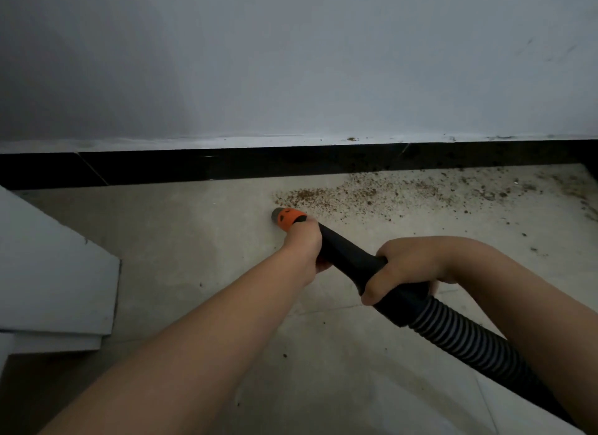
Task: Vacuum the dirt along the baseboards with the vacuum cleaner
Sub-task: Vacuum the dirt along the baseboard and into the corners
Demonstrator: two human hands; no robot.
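Progress: early, floor left of nozzle point(284, 217) looks clean | dirt point(372, 193) centre-right along baseboard point(226, 166) remains | left hand point(302, 243) grasps wand near nozzle | right hand point(404, 266) grasps hose point(453, 334) cuff

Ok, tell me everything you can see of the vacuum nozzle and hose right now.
The vacuum nozzle has an orange tip with a grey mouth, on a smooth black tube that widens into a ribbed black-and-grey hose running off lower right. It slants down towards the floor, its mouth just short of the brown dirt. The left hand grips behind the tip; the right hand grips the tube's rear.
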